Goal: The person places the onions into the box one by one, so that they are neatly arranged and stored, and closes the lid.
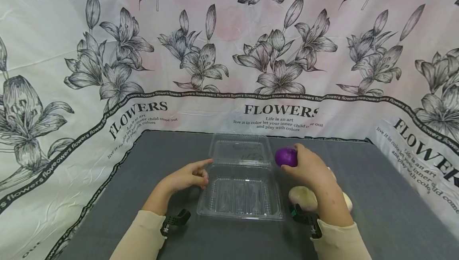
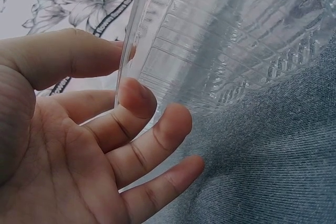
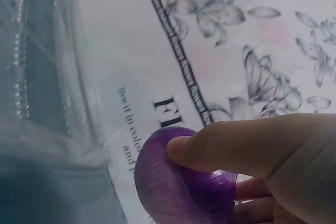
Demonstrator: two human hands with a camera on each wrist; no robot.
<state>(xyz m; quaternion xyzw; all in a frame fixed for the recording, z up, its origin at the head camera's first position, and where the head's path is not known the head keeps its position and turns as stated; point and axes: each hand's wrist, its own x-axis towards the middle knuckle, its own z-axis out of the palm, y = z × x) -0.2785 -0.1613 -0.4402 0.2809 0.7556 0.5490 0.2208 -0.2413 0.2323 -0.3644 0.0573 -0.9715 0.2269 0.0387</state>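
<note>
A clear plastic clamshell box [image 1: 240,215] stands with its lid [image 1: 240,148] swung back, its tray holding nothing. At the box's left side is my left hand [image 1: 188,177], its index finger reaching the hinge corner and its thumb beside the rim. The left wrist view shows the fingers [image 2: 173,127] loosely bent along the plastic edge, not clenched round it. My right hand [image 1: 312,168] grips a shiny purple onion [image 1: 285,157], just right of the lid. In the right wrist view the thumb presses on the onion [image 3: 165,182]; the fingers behind it are partly hidden.
Beneath the right wrist lies a pale, roundish vegetable [image 1: 303,198]. Another pale thing [image 1: 347,202] shows past the forearm, mostly hidden. The grey tabletop [image 1: 229,238] meets a flower-printed cloth [image 1: 201,114] at the back and sides.
</note>
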